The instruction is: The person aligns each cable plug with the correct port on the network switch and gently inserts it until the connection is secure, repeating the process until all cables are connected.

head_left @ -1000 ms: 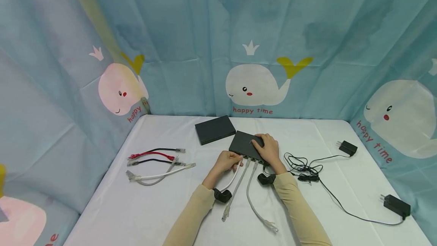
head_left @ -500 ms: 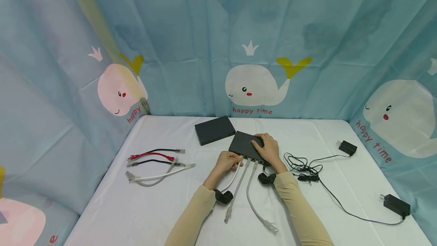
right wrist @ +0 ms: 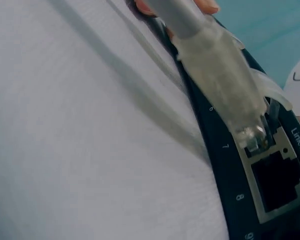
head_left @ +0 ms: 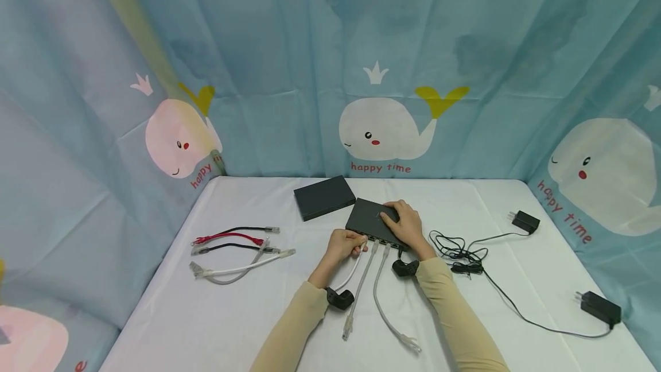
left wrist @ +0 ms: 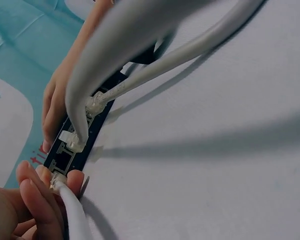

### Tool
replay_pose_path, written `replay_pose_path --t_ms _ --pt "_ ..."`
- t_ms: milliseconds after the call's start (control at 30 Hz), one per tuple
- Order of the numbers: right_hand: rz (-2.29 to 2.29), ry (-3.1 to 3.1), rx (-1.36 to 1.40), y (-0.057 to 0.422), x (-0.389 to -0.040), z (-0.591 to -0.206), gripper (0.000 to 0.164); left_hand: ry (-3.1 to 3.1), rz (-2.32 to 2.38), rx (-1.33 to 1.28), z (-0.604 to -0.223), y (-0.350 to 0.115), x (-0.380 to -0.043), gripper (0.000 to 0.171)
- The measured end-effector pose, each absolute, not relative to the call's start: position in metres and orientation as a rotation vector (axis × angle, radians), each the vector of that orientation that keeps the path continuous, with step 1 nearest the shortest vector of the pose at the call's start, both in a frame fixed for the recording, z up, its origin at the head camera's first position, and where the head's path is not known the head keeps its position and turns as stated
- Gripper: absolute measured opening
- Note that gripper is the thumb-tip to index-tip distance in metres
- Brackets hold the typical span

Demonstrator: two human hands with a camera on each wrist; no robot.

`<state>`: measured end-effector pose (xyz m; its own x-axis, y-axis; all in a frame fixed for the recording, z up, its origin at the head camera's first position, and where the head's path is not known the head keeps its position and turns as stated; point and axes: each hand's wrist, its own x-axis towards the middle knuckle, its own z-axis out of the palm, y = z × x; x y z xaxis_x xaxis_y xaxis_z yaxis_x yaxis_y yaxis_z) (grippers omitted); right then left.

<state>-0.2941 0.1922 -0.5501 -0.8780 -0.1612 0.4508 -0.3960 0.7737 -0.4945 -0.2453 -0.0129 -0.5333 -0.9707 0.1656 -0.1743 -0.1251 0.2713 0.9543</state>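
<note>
A black network switch [head_left: 365, 215] lies on the table with its row of ports toward me. My left hand [head_left: 345, 244] pinches the plug [left wrist: 57, 182] of a white network cable [left wrist: 75, 212] at the leftmost port seen; how deep it sits is hidden by the fingers. My right hand [head_left: 405, 227] grips the switch at its right side, thumb on top and fingers at the back edge. Two grey network cables [head_left: 360, 294] are plugged in to the right of the white one. In the right wrist view, a clear plug [right wrist: 225, 80] sits beside the bare port 8 [right wrist: 277, 180].
A second black box [head_left: 324, 197] lies behind, touching or close to the switch. Several short network cables, red [head_left: 232, 236], black and white, lie at the left. On the right are tangled black power leads [head_left: 459, 254] and two adapters [head_left: 525, 222].
Both hands keep their places at the switch. The left wrist has shifted slightly to the right, and the loose end of the middle grey cable has slid a little right.
</note>
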Motion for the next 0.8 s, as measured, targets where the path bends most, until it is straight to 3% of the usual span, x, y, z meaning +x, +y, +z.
replay_pose_path --t_ms 800 --pt "0.890 -2.614 0.286 0.1869 -0.2906 -0.5484 0.036 2.291 1.892 0.075 -0.5333 -0.0110 -0.2366 0.022"
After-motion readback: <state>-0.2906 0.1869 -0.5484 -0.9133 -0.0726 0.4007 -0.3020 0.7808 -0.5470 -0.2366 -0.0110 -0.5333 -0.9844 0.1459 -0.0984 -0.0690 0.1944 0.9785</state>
